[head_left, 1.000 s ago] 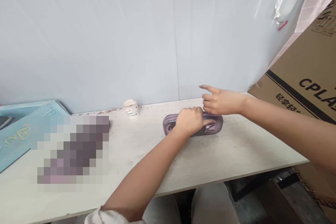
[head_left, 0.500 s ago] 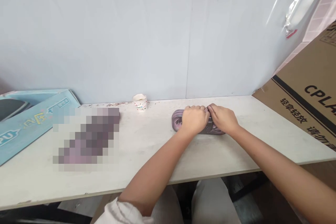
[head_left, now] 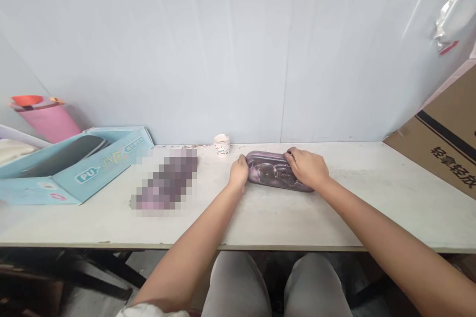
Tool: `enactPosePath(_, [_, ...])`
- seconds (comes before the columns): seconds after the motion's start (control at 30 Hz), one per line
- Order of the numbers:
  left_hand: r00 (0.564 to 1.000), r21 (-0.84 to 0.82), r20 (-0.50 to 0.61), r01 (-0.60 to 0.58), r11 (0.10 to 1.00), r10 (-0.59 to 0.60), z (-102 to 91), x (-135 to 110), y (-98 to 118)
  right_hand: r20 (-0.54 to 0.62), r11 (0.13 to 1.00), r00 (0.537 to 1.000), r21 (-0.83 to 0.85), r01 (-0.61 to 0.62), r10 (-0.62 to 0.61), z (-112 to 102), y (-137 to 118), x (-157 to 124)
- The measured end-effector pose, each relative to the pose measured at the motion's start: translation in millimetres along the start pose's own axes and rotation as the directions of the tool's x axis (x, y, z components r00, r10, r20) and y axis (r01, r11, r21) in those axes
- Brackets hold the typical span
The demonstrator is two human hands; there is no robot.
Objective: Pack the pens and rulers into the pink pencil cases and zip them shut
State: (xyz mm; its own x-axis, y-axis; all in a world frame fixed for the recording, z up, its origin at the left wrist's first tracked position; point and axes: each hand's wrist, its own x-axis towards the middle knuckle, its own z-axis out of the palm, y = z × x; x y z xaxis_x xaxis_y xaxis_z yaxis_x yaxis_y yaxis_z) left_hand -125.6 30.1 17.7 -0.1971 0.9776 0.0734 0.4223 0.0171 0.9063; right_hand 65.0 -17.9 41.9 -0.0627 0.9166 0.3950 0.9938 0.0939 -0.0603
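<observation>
A dark purple moulded pencil case (head_left: 271, 173) with a raised figure on its lid lies on the white table (head_left: 297, 223), slightly aslant. My left hand (head_left: 238, 172) is closed on its left end, thumb near the upper corner. Over the right part of the case, my right hand (head_left: 308, 167) grips with its thumb at the far edge and covers that end. To the left, a pixelated purplish shape (head_left: 167, 181) lies on the same table; its details cannot be made out.
A patterned paper cup (head_left: 221, 145) stands by the wall. At the left sits an open light-blue box (head_left: 107, 163) holding a dark grey item, with a pink container (head_left: 52, 119) behind. A large brown carton (head_left: 446, 133) leans at the right.
My left hand has shifted from the top middle of the pencil case to its left end, uncovering the raised figure. My right hand stays on the right part. The view has turned left.
</observation>
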Motion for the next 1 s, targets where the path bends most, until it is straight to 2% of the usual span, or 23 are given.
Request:
enactPosePath(0.1, [0.993,-0.031,-0.114,-0.028,0.999,0.025,-4.6,4.6,27.8,-0.05,0.989,0.994,0.108,0.099,-0.094,-0.2,-13.7,-2.3])
enactPosePath(0.17, [0.981,0.003,-0.139,-0.138,0.99,0.137,-5.7,4.8,54.6,-0.11,0.972,0.989,0.203,0.119,-0.098,-3.8,-18.1,-0.6])
enactPosePath(0.2, [0.964,0.05,-0.119,-0.233,0.971,0.237,-4.5,2.8,69.4,-0.156,0.958,0.984,0.259,0.125,-0.087,-7.0,-18.7,1.1])
enactPosePath(0.27, [0.885,0.156,-0.009,-0.458,0.875,0.465,2.3,-5.7,98.6,-0.277,0.914,0.96,0.378,0.144,-0.036,-15.6,-16.1,5.2])
enactPosePath(0.33, [0.777,0.246,0.082,-0.623,0.742,0.624,14.2,-18.0,122.9,-0.412,0.856,0.911,0.482,0.188,0.033,-23.9,-8.7,8.2])
enactPosePath(0.43, [0.68,0.362,0.111,-0.707,0.607,0.725,37.3,-34.2,145.0,-0.56,0.779,0.82,0.564,0.275,0.116,-27.7,9.1,7.3])
enactPosePath(0.5, [0.641,0.369,0.139,-0.741,0.561,0.755,53.3,-39.1,151.9,-0.611,0.757,0.77,0.587,0.287,0.181,-22.8,22.7,3.6])
enactPosePath(0.57, [0.624,0.299,0.172,-0.771,0.563,0.763,68.3,-39.5,155.7,-0.638,0.75,0.723,0.607,0.261,0.265,-15.0,34.8,-0.8])
enactPosePath(0.63, [0.633,0.187,0.177,-0.774,0.605,0.754,80.7,-37.6,157.9,-0.647,0.739,0.679,0.634,0.226,0.347,-8.2,43.3,-4.4])
enactPosePath(0.7, [0.662,0.083,0.152,-0.749,0.658,0.734,88.6,-35.2,158.8,-0.644,0.725,0.654,0.657,0.207,0.397,-4.2,47.2,-6.4])
enactPosePath(0.8, [0.712,-0.025,0.096,-0.697,0.717,0.696,90.7,-31.4,157.0,-0.638,0.715,0.651,0.669,0.204,0.411,-3.0,45.9,-6.6])
enactPosePath(0.9, [0.743,-0.131,0.049,-0.658,0.742,0.668,87.0,-26.5,150.3,-0.642,0.716,0.659,0.663,0.22,0.392,-3.5,42.1,-5.8])
enactPosePath(0.93, [0.764,-0.159,0.037,-0.632,0.759,0.644,86.5,-25.3,146.5,-0.645,0.717,0.657,0.661,0.223,0.39,-3.6,41.6,-5.6])
enactPosePath(1.0, [0.838,-0.169,0.018,-0.534,0.828,0.545,88.6,-25.3,135.7,-0.643,0.715,0.648,0.666,0.211,0.408,-3.7,42.4,-5.4])
